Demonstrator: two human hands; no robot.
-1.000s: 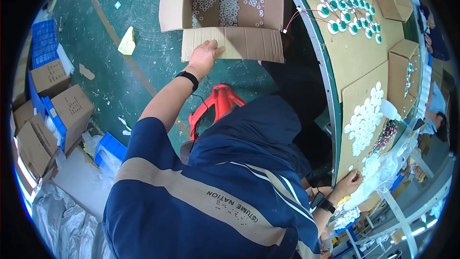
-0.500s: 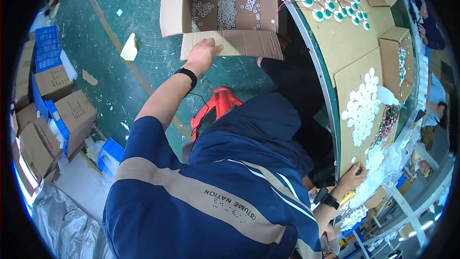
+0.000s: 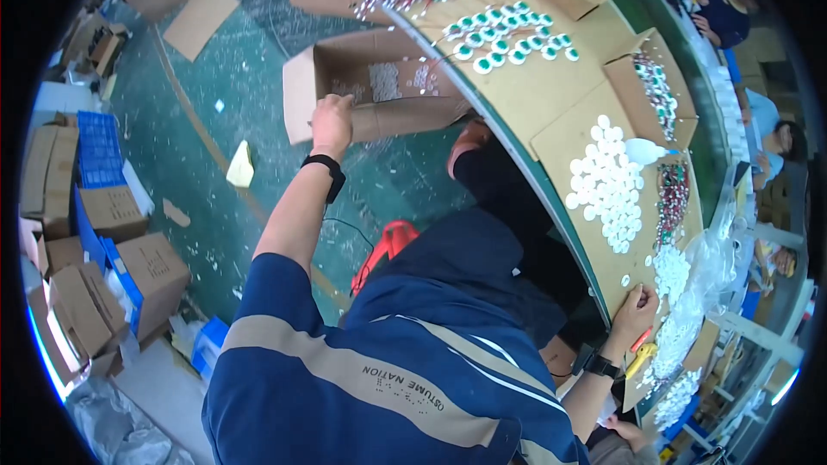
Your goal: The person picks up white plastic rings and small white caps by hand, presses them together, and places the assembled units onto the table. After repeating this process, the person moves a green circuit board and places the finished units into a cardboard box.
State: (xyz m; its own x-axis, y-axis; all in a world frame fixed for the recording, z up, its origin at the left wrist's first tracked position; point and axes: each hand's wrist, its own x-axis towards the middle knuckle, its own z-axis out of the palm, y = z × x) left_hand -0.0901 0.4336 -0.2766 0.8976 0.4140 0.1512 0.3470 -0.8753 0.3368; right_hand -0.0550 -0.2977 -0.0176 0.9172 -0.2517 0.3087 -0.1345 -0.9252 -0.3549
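Note:
My left hand (image 3: 332, 123) is closed on the near left edge of an open cardboard box (image 3: 401, 125) on the floor. Inside the box lie many small white rings (image 3: 385, 82), and its right end reaches the table's edge. On the table, my right hand (image 3: 636, 308) rests with its fingers pinched together; anything between them is too small or hidden to make out. A few loose white discs lie by its fingertips, below a large spread of white round discs (image 3: 607, 185). A yellow-handled tool (image 3: 640, 360) lies beside my right wrist.
Green-and-white round parts with red wires (image 3: 508, 34) lie farther up the table (image 3: 551, 112). A small carton (image 3: 655, 90) of wired parts and a white bottle (image 3: 644, 151) stand at right. A red stool (image 3: 388, 245) is by my legs; cartons (image 3: 151, 267) are stacked at left.
My left hand has moved from the middle of the box's near flap to its left corner. The box sits closer to the table and its near flap no longer lies out flat. My view has shifted.

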